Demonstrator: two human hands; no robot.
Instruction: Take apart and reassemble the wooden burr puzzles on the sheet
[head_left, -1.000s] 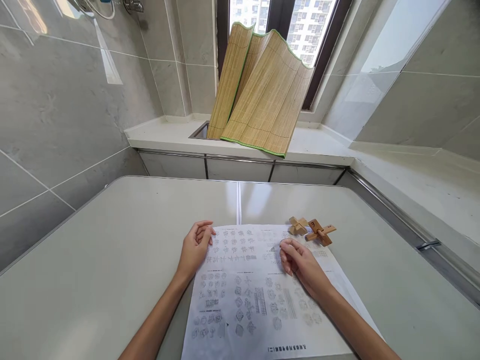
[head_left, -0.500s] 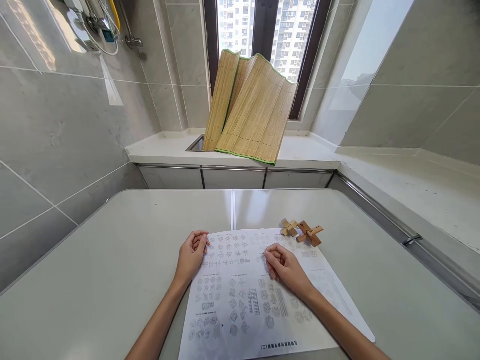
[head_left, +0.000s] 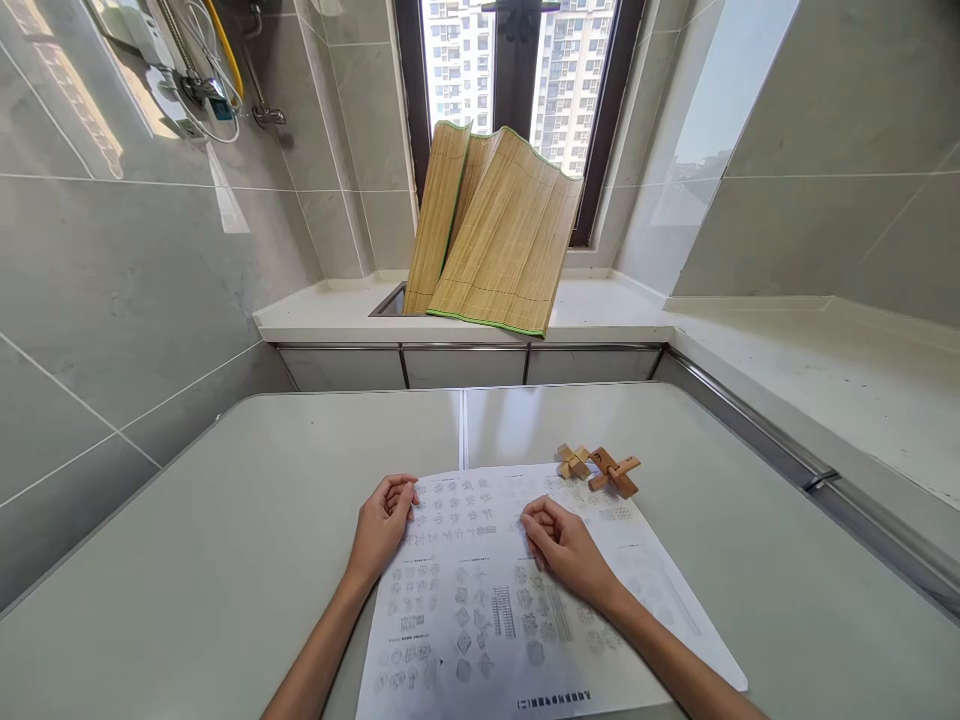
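Observation:
A large printed sheet (head_left: 480,560) lies on the pale table, covered with small line drawings and appearing upside down to me. My left hand (head_left: 384,515) rests at its upper left edge, fingers loosely curled in, nothing visible in them. On the sheet's right half lies my right hand (head_left: 562,540), its fingers curled and pressed together, also with nothing visible in them. Two interlocking wooden puzzles sit close together at the sheet's upper right corner: a smaller light one (head_left: 574,462) and a darker brown cross-shaped one (head_left: 614,472). Neither hand touches them.
The pale table (head_left: 225,560) has a seam down its far half. Behind it, a folded bamboo mat (head_left: 502,235) with green edging leans before the window on a white ledge (head_left: 322,318). Tiled walls stand at both sides, with pipes and a hose (head_left: 214,95) at upper left.
The camera view has tilted up slightly, so the background sits lower in the picture. Both hands stay in nearly the same places on the sheet, and the wooden puzzles have not moved.

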